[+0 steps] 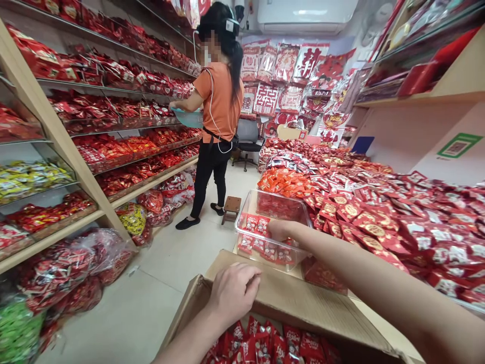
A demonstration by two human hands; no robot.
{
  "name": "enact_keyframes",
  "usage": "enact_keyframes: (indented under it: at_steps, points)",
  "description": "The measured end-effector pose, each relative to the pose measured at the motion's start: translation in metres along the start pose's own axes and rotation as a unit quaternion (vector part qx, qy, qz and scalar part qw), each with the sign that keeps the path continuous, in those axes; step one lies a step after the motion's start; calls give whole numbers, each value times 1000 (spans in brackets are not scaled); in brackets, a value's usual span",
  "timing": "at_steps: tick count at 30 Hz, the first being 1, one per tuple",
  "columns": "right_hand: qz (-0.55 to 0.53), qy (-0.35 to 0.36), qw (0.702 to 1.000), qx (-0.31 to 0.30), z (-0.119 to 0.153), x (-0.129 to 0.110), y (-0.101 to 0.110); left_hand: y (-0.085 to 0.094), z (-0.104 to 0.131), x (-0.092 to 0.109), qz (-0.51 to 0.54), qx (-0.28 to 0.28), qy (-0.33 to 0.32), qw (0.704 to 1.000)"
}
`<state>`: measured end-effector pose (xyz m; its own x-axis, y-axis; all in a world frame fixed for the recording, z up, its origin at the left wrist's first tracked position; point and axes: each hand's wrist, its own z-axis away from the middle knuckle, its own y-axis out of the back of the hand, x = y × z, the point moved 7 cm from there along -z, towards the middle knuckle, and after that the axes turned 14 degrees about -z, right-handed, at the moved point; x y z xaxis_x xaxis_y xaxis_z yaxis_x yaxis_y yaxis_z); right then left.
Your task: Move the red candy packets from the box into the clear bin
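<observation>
A clear plastic bin with small red printed packets in it stands beyond an open cardboard box. My right hand reaches into the bin beside a red packet; its fingertips are hidden, and I cannot make out what it holds. Over the box's far flap is my left hand, its fingers curled together and bent down, with nothing plainly visible in them. More red packets fill the bottom of the box below my left hand.
Heaped red packets cover the display at right. Shelves of packets line the left wall, with filled plastic bags below. A person in orange stands at the shelves holding a teal basket, near a small stool.
</observation>
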<state>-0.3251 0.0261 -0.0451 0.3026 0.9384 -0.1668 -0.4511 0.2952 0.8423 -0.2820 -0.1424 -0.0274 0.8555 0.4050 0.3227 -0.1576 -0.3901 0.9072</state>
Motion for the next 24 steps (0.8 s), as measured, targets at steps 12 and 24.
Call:
enact_keyframes:
  at_steps: [12,24]
  points:
    - [-5,73,997,-10,-9,-51,2,0,1,1,4,8,-3,1000]
    - [39,-63,996,-55,-19,13,4,-1,0,0,4,-5,6,1000]
